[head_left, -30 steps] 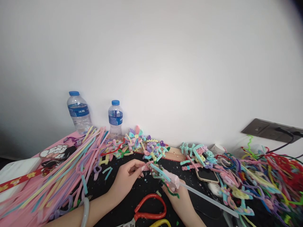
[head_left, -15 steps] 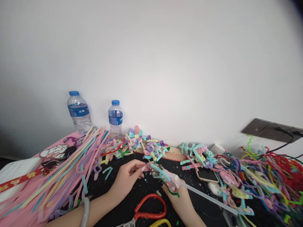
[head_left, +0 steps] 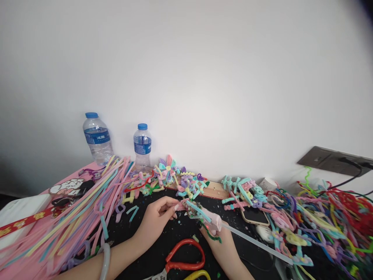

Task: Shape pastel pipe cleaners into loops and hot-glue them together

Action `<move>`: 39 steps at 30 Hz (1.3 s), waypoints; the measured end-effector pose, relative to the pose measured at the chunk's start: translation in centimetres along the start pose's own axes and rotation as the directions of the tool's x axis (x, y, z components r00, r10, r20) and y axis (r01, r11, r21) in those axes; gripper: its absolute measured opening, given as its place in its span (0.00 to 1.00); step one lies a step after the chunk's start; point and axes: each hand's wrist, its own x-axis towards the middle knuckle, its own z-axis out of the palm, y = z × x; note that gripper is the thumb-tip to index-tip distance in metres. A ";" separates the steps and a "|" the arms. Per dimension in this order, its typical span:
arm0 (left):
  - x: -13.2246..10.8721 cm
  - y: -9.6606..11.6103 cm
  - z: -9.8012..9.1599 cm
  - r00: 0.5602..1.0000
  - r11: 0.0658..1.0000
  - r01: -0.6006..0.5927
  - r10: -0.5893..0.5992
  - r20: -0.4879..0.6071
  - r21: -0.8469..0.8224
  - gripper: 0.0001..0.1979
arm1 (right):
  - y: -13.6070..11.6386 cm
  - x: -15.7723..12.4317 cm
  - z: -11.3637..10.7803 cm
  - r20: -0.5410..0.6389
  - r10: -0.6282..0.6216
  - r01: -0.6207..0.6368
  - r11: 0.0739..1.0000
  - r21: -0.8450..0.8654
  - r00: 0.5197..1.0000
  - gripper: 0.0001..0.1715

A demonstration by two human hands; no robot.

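My left hand [head_left: 154, 223] rests on the black mat, its fingertips pinched on a small pink pipe-cleaner piece [head_left: 182, 205]. My right hand [head_left: 223, 243] grips a pink hot glue gun [head_left: 210, 221] whose nozzle points left at that piece. A clear glue stick [head_left: 256, 243] juts from the gun's back toward the right. A small green pipe-cleaner bit [head_left: 213, 237] lies under the right hand's fingers. A pale bangle [head_left: 105, 260] circles my left wrist.
Red-handled scissors [head_left: 182, 254] lie at the near edge. Long pastel pipe cleaners [head_left: 75, 217] pile at left; a tangled heap [head_left: 317, 221] at right. Two water bottles [head_left: 97, 138] stand by the wall. Finished pipe-cleaner flowers [head_left: 167, 167], a phone [head_left: 256, 216] and a wall socket [head_left: 332, 160] are nearby.
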 end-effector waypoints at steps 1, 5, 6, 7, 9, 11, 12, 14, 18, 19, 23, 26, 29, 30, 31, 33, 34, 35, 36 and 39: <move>0.0 0.1 0.0 1.000 1.000 0.004 -0.004 -0.002 -0.001 0.09 | -0.1 0.0 0.0 -0.003 -0.007 0.007 1.000 0.013 1.000 0.10; 0.1 0.2 0.0 1.000 1.000 0.005 -0.005 -0.002 -0.005 0.08 | -0.3 0.1 -0.2 -0.013 -0.020 0.020 0.999 0.038 1.000 0.11; 0.1 0.1 0.0 1.000 1.000 0.000 0.000 -0.001 -0.005 0.08 | -0.3 0.1 -0.2 -0.015 -0.019 0.020 0.999 0.041 1.000 0.11; 0.1 0.1 0.0 1.000 1.000 -0.004 0.004 -0.001 -0.004 0.08 | -0.4 0.1 -0.2 -0.014 -0.019 0.020 0.999 0.044 1.000 0.11; 0.0 0.1 0.0 1.000 1.000 -0.006 0.006 -0.004 -0.003 0.08 | -0.3 0.1 -0.2 -0.012 -0.019 0.019 0.999 0.051 1.000 0.12; 0.0 0.0 0.0 1.000 1.000 -0.003 0.003 -0.006 -0.001 0.08 | -0.3 0.0 -0.2 -0.009 -0.022 0.022 0.998 0.055 1.000 0.14; 0.0 0.1 0.0 1.000 1.000 -0.001 0.001 -0.008 0.001 0.09 | -0.2 0.0 -0.2 -0.010 -0.024 0.024 0.998 0.056 1.000 0.15; 0.0 0.1 0.0 1.000 1.000 0.008 -0.008 -0.011 0.004 0.09 | -0.2 0.0 -0.2 -0.010 -0.024 0.024 0.998 0.057 1.000 0.16; 0.1 0.2 0.0 1.000 1.000 0.026 -0.026 -0.015 0.005 0.10 | -0.2 0.1 -0.2 -0.007 -0.015 0.015 0.999 0.050 1.000 0.15; 0.1 0.2 0.0 1.000 1.000 0.026 -0.026 -0.016 0.006 0.10 | -0.2 0.1 -0.3 -0.005 -0.017 0.017 0.999 0.051 1.000 0.16; 0.0 0.1 0.0 1.000 1.000 0.023 -0.023 -0.015 0.010 0.10 | -0.2 0.1 -0.3 0.001 -0.029 0.029 0.998 0.050 1.000 0.17; 0.1 -0.1 0.0 1.000 1.000 0.018 -0.018 -0.018 0.011 0.10 | -0.1 0.1 -0.2 -0.008 -0.026 0.027 0.999 0.033 1.000 0.16; 0.1 -0.2 0.0 1.000 1.000 0.014 -0.013 -0.022 0.015 0.10 | 0.1 0.0 -0.2 -0.012 -0.020 0.020 1.000 0.022 1.000 0.17; 0.2 -0.2 -0.1 1.000 1.000 0.013 -0.013 -0.023 0.016 0.10 | 0.1 -0.1 -0.2 -0.012 -0.017 0.018 1.000 0.021 1.000 0.17; 0.2 -0.2 -0.1 1.000 1.000 0.014 -0.014 -0.025 0.018 0.10 | 0.2 -0.1 -0.2 -0.013 -0.015 0.015 1.000 0.020 1.000 0.17; 0.2 -0.2 -0.1 1.000 1.000 0.015 -0.015 -0.026 0.019 0.10 | 0.2 0.0 -0.2 -0.013 -0.012 0.012 1.000 0.020 1.000 0.18; 0.1 -0.2 -0.1 1.000 1.000 0.015 -0.015 -0.027 0.020 0.10 | 0.2 0.0 -0.2 -0.011 -0.012 0.012 1.000 0.020 1.000 0.18; 0.1 -0.2 -0.1 1.000 1.000 0.015 -0.015 -0.027 0.021 0.10 | 0.2 0.0 -0.2 -0.010 -0.011 0.012 1.000 0.020 1.000 0.18; 0.1 -0.2 -0.1 0.999 1.000 0.016 -0.015 -0.029 0.022 0.10 | 0.1 0.1 -0.3 -0.010 -0.010 0.010 1.000 0.021 1.000 0.18; 0.2 -0.1 -0.1 0.999 1.000 0.016 -0.015 -0.036 0.023 0.10 | 0.0 0.1 -0.3 -0.017 -0.001 0.002 1.000 0.028 1.000 0.17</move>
